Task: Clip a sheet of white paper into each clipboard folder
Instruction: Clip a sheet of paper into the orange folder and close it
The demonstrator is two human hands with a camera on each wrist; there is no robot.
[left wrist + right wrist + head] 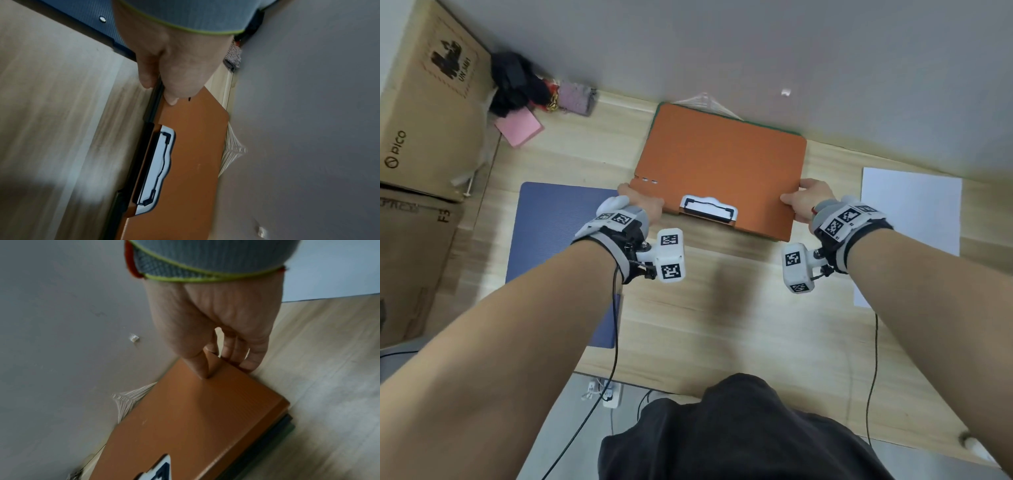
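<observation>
An orange clipboard folder lies closed on top of a stack at the back of the wooden table, its white clip on the near edge. A dark green folder peeks out beneath it. My left hand grips the near left corner of the orange folder, thumb on top, fingers under the edge. My right hand grips the near right corner of that folder the same way. White paper sheets lie to the right. A blue folder lies to the left.
Cardboard boxes stand at the left. Pink paper, black cloth and a grey pouch sit at the back left corner. Crumpled clear plastic wrap lies behind the stack against the grey wall. Cables hang from both wrists.
</observation>
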